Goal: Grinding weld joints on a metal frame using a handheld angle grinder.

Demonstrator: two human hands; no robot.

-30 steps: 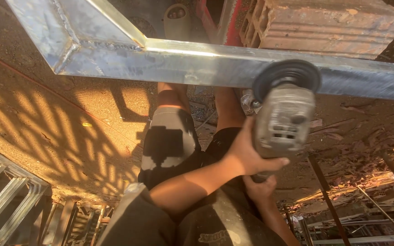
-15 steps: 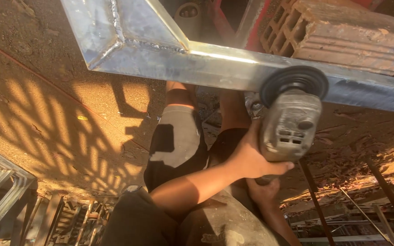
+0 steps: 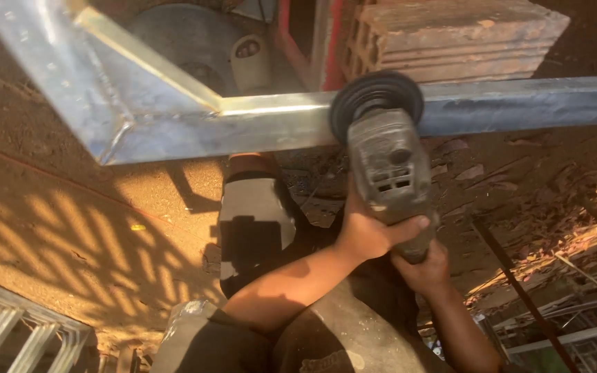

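Both the left hand (image 3: 367, 231) and right hand (image 3: 423, 269) grip closed around the grey angle grinder (image 3: 388, 166), its black disc (image 3: 376, 100) touching the horizontal grey steel frame bar (image 3: 519, 103) directly ahead.

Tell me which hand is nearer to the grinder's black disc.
Left. The left hand grips the angle grinder body just below the black disc. The right hand holds the rear handle, farther from the disc.
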